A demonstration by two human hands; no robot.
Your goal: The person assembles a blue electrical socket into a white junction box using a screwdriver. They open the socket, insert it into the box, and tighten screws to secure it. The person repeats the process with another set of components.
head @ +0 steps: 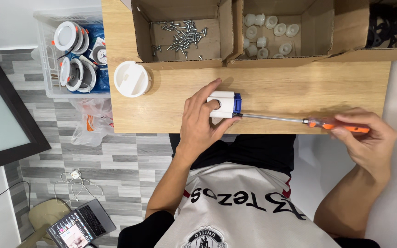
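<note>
My left hand (201,120) grips a small white plastic part with a blue end (226,103), pressing it down on the wooden table (276,89). My right hand (368,138) holds the orange handle of a long screwdriver (299,120). Its metal shaft runs left and its tip meets the blue end of the part.
A round white plastic piece (132,79) stands on the table's left. At the back are a cardboard box of screws (180,36), a box of white plastic fittings (267,32) and a box with black parts (384,30). A clear crate of round lamp fixtures (74,55) sits left of the table; a laptop (81,227) lies on the floor.
</note>
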